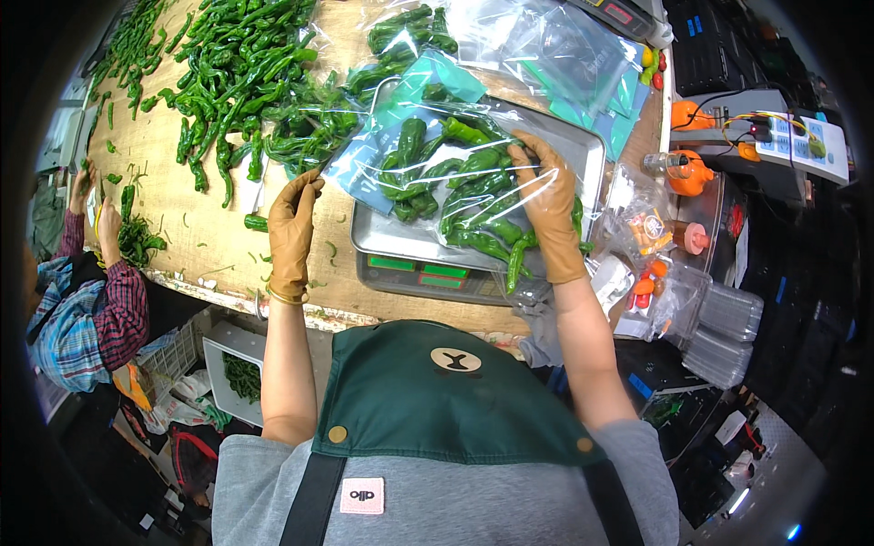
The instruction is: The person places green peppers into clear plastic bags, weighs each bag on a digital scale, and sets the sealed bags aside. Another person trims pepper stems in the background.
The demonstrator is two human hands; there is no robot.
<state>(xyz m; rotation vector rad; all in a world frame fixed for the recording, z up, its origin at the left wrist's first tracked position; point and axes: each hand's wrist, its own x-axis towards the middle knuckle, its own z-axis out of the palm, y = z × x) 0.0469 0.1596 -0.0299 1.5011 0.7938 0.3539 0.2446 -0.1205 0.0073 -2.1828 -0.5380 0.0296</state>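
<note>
A clear plastic bag [437, 147] with a blue printed panel lies over a metal weighing tray [382, 235], and long green peppers [481, 170] fill its right part. At the bag's left corner, my left hand [292, 232], in a tan glove, has thumb and fingers pinched on the film. My right hand [550, 211], gloved alike, curls round the bag's right end beside the peppers. Shiny film crosses its fingers; whether the hand is inside the bag I cannot tell. Several peppers stick out below it. Under the tray is a digital scale [437, 276] with lit green displays.
A big heap of green peppers [239, 68] covers the table's upper left. Flat empty bags [580, 75] lie at the upper right. Clear clamshell boxes [724, 327] and a power strip [799, 140] are at the right. On the left, a co-worker's hand [109, 225] holds scissors.
</note>
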